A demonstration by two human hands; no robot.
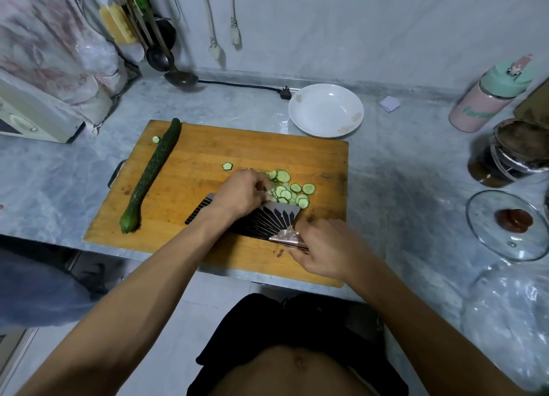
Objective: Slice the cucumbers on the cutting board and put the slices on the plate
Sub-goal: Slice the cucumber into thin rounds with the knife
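We see a grey marbled tabletop (386, 163) carrying a wooden cutting board (208, 152) at its near edge, with a white plate (300, 110) just beyond the board's far right corner. On the right lie a glass lid (487, 235), a dark jar (502, 157) and a pink bottle (481, 104); a beige appliance (32, 113) sits far left, and a black plug (285, 92) rests near the wall.

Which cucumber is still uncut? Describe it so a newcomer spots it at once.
Start at the wooden cutting board on the grey counter. Along its left side lies the whole cucumber, long and dark green, running from the far corner toward the near edge. Unlike the pale round slices piled mid-board by the hands, it is intact.
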